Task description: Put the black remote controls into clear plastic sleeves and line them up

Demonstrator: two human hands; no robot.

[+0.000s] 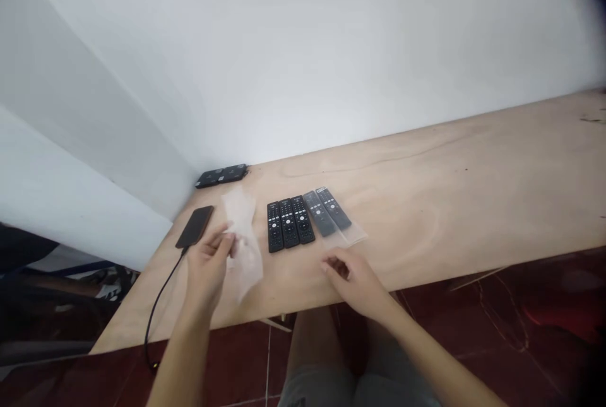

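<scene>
The remotes [288, 230] look like matt plastic, the tabletop [426, 205] smooth wood.

Pretty low-key outfit tbh: grey shorts [319, 387] with a small dark mark [297, 402] on the left leg, too blurry for me to read. Legs [310, 337] bare below the hem, forearms [187, 344] slim and bare too, right down to the wrists.

A wooden table [426, 199] carries three bare remotes [288, 230] beside two bagged remotes [320, 212]. Left of them lie crumpled plastic [247, 246], a phone [195, 227] and two flat black boxes [221, 176]
</scene>
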